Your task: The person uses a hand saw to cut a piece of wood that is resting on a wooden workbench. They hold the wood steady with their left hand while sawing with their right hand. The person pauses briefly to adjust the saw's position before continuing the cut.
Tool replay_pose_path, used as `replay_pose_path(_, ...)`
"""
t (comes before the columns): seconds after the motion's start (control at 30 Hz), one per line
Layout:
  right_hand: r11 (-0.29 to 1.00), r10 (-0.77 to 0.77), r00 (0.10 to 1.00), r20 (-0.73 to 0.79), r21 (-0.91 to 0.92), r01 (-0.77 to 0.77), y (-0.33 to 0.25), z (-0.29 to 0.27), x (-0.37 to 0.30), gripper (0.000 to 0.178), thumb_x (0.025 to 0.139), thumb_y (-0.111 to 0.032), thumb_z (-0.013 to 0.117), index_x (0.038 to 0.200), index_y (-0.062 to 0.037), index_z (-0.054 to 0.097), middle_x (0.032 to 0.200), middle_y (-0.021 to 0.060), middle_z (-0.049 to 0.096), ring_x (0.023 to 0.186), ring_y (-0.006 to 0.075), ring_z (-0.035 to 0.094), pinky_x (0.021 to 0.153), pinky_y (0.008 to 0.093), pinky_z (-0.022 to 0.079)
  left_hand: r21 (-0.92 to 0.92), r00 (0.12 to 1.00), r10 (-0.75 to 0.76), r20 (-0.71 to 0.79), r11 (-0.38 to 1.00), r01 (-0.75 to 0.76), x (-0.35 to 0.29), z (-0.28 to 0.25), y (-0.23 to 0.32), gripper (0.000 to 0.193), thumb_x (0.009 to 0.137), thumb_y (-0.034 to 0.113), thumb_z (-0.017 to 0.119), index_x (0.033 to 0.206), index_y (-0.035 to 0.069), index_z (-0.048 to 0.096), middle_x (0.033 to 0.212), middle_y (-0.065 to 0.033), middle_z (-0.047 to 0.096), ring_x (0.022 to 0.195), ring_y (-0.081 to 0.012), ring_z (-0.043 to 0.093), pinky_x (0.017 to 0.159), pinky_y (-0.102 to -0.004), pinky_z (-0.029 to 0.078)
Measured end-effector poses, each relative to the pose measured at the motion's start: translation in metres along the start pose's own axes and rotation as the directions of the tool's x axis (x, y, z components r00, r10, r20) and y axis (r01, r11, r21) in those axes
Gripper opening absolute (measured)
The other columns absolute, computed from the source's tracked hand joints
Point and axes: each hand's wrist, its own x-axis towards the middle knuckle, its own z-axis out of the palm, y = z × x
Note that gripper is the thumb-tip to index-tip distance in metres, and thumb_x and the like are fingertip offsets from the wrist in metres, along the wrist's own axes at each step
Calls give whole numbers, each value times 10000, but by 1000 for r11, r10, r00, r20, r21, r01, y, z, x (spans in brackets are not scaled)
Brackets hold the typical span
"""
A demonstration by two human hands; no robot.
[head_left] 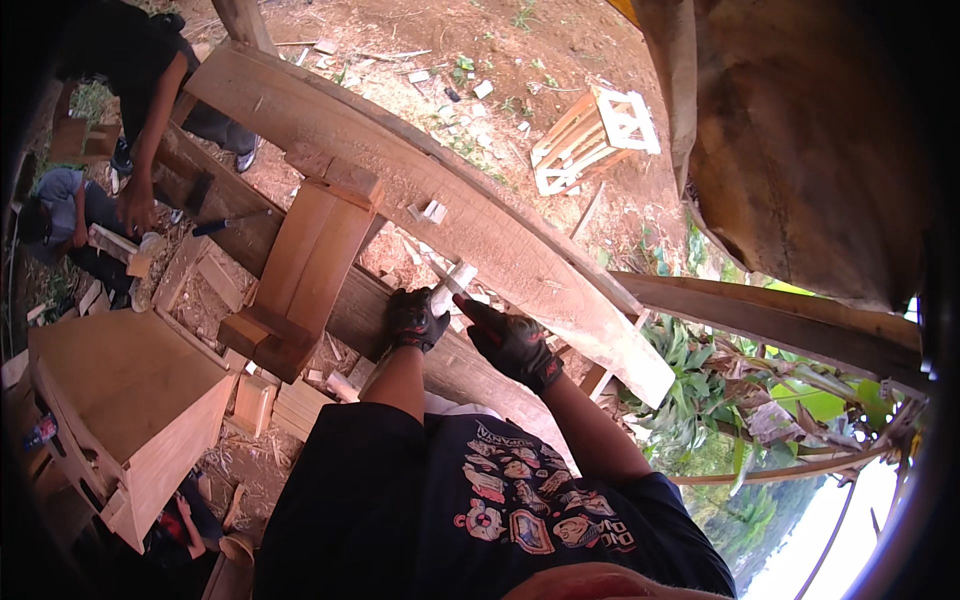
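Observation:
Both my hands wear black gloves and meet over the gap between two long planks. A short, pale piece of wood (455, 286) points up and away from my left hand (415, 320), whose fingers are wrapped round its near end. My right hand (512, 345) comes in from the right, its fingertips close against the side of that piece. Whether a thin tool sits in those right fingers is too small to make out. Just beyond, a small wood offcut (433, 212) rests on the broad far plank (470, 205).
A wooden assembly (315, 255) lies across the planks at left, near a blue-handled tool (230, 222). A wooden box (125, 385) stands lower left. Other people (150, 110) work at far left. A slatted wooden frame (595, 140) stands beyond; a brown sheet (800, 140) hangs at right.

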Motion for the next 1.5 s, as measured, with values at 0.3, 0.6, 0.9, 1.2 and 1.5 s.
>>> replay_pose_path(0.3, 974, 87, 996, 15, -211, -82, -102, -105, -94, 642, 1036, -147, 677, 1652, -234, 520, 1424, 137, 720, 1104, 360, 778, 862, 442, 649, 57, 1000, -13, -19, 998, 14, -2, -11, -1, 563, 786, 572, 863, 1096, 113, 761, 1076, -151, 785, 1118, -396, 698, 1077, -522, 513)
replay_pose_path(0.6, 991, 72, 997, -38, -110, -76, -93, -103, -103, 632, 1044, -114, 678, 1648, -220, 525, 1441, 127, 721, 1134, 352, 773, 911, 450, 645, 39, 998, -42, 54, 998, 40, -1, -10, 6, 583, 811, 563, 846, 1181, 124, 740, 1126, -159, 779, 1172, -391, 688, 1152, -525, 458)
replay_pose_path(0.9, 999, 36, 999, -3, -37, -36, -29, -49, -46, 574, 1079, -178, 627, 1642, -221, 528, 1434, 193, 713, 1220, 410, 738, 982, 480, 632, 42, 996, -3, -89, 999, 6, -1, -20, 6, 463, 755, 531, 885, 952, 138, 740, 892, -139, 769, 938, -361, 741, 973, -468, 573)
replay_pose_path(1.2, 999, -27, 998, -52, -34, 25, 43, 42, 67, 533, 1080, -196, 634, 1608, -223, 569, 1403, 177, 732, 1144, 418, 754, 941, 491, 626, 66, 998, -51, 23, 997, 50, -3, -28, 11, 491, 788, 568, 866, 1051, 171, 748, 1032, -120, 795, 1076, -342, 729, 1081, -480, 518)
replay_pose_path(1.5, 997, -77, 965, -252, 7, 81, 64, 41, 68, 479, 1087, -220, 626, 1565, -264, 633, 1367, 120, 768, 1090, 367, 781, 904, 462, 631, 61, 998, -60, -18, 996, 61, -4, -15, 6, 526, 799, 562, 859, 1106, 148, 752, 1065, -131, 799, 1103, -360, 729, 1123, -495, 498)
